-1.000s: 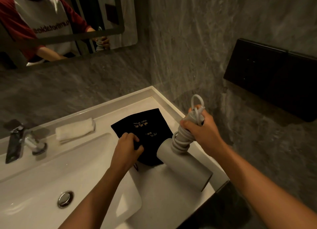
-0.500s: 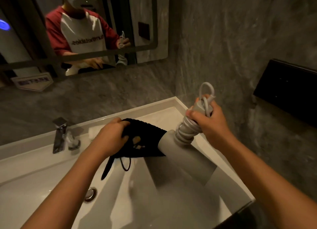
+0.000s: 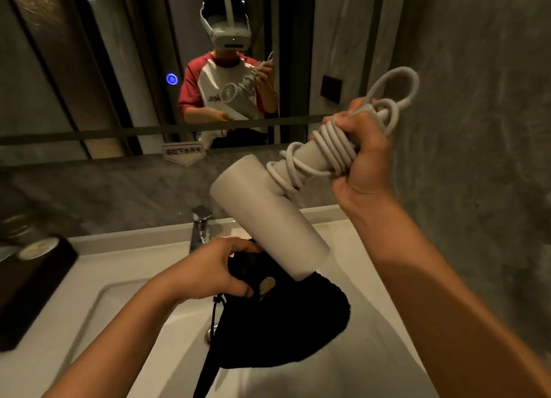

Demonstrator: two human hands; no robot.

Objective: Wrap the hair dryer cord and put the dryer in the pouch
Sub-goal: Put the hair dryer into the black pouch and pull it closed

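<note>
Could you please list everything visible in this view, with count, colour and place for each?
hair dryer: one, pale grey, held in the air over the sink, barrel end at the pouch mouth
cord: one, pale grey, coiled around the dryer handle, a loop sticking out past the fist
pouch: one, black, held over the basin, drawstring hanging down
sink: one, white, below
tap: one, chrome, behind the basin
mirror: one, on the wall, reflecting the person
dark box: one, left counter
left hand: gripping the pouch rim
right hand: gripping handle and cord
</note>
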